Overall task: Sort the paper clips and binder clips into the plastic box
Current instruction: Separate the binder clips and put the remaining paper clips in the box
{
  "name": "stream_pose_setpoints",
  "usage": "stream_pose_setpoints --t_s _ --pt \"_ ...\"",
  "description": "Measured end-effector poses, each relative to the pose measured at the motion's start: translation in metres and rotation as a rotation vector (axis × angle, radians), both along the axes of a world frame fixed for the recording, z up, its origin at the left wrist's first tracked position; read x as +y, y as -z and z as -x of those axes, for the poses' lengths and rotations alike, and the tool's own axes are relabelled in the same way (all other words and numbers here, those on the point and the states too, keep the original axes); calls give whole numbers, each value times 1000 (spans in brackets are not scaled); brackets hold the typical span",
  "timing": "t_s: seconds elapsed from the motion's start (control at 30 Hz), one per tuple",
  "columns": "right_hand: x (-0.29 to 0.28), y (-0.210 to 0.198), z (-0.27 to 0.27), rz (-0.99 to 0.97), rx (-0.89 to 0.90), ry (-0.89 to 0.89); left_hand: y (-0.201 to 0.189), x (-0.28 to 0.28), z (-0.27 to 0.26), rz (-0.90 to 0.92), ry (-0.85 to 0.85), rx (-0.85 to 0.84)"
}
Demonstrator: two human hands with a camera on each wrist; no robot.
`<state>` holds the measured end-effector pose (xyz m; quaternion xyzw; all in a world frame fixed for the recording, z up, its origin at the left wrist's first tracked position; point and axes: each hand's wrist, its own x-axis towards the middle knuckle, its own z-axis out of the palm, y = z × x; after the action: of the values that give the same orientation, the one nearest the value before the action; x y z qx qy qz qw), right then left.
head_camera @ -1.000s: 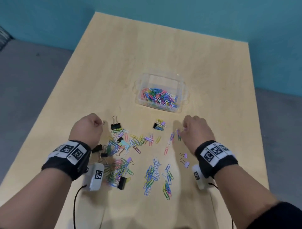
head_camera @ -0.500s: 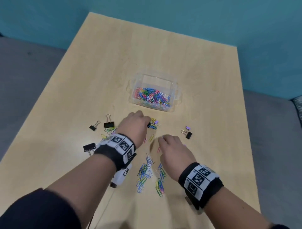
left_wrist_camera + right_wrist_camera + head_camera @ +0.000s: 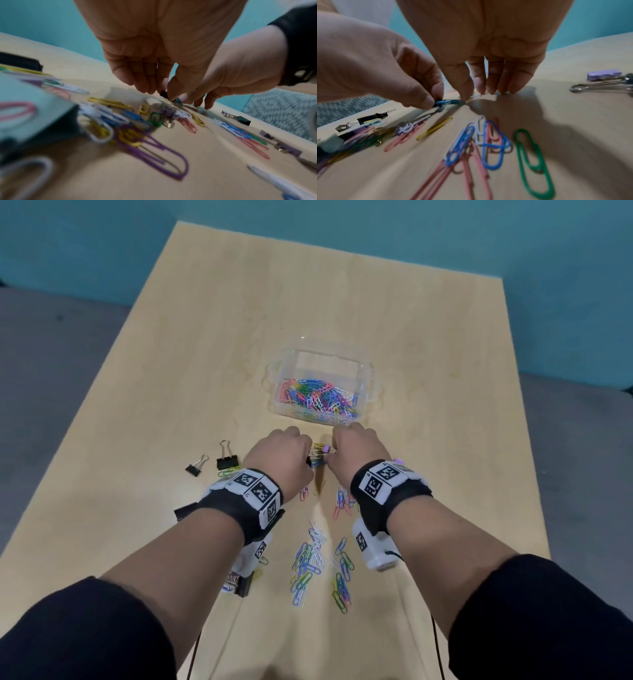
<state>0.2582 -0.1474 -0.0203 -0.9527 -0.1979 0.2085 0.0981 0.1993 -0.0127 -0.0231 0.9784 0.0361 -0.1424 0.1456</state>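
Note:
A clear plastic box [image 3: 325, 352] holding several coloured paper clips stands mid-table. Just in front of it my two hands meet over a small tangle of clips [image 3: 319, 455]. My left hand [image 3: 286, 453] pinches a small black binder clip [image 3: 163, 93] that has blue paper clips [image 3: 449, 102] caught in it. My right hand [image 3: 356, 450] pinches the other end of those paper clips with thumb and fingertip [image 3: 464, 97], while its other fingers touch the table. Loose paper clips [image 3: 308, 559] lie between my forearms.
Two black binder clips [image 3: 226, 460] [image 3: 195, 467] lie left of my left hand. Another [image 3: 241, 585] sits under my left forearm. A purple binder clip [image 3: 604, 75] lies right of my right hand. The wooden table [image 3: 445, 440] ends at a teal wall.
Both hands have come together at the clip tangle in front of the box. My right hand moved forward from the loose clips, and both now pinch the tangle.

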Motion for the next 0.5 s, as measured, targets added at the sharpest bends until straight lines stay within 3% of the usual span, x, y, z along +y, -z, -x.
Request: stream_pose_setpoints --t_s 0.27,0.43,0.5 --pt "8 0 -4 -7 -19 -144 -13 10 8 -26 4 14" --pt "7 -5 -3 38 -65 -236 -29 9 14 -152 143 -32" --pt "2 -10 -1 -2 -81 -233 -29 10 16 -101 110 -19"
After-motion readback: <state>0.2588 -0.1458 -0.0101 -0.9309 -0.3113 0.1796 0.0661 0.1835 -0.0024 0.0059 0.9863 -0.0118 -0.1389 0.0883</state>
